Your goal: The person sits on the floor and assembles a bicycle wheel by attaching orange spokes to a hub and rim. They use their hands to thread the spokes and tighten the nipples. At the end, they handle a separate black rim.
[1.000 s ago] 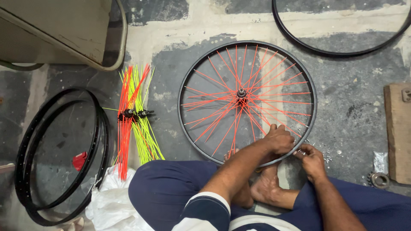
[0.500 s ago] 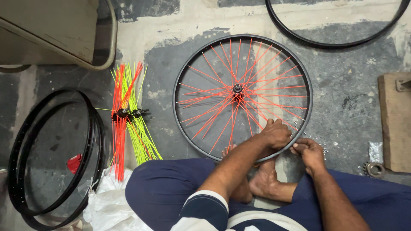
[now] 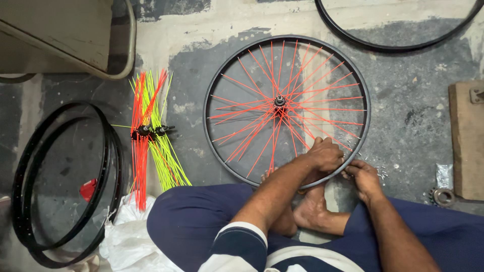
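Note:
A bicycle wheel with a black rim (image 3: 214,146) and orange spokes (image 3: 252,108) around a central hub (image 3: 280,100) lies flat on the concrete floor in front of my crossed legs. My left hand (image 3: 325,153) rests on the near right part of the rim, its fingers curled over the rim and the spoke ends. Just to the right, my right hand (image 3: 363,174) pinches something small against the outside of the same stretch of rim; what it pinches is too small to tell. My bare foot (image 3: 310,209) lies under the rim's near edge.
Two hubs with loose orange and yellow-green spokes (image 3: 148,133) lie left of the wheel. Stacked black rims (image 3: 108,151) sit far left, a white bag (image 3: 126,236) beside my knee. Another rim (image 3: 353,38) lies top right, a wooden board (image 3: 466,141) and a sprocket (image 3: 443,196) at right.
Both hands stay at the same spot on the near right rim, with only small finger movements. The view has shifted slightly.

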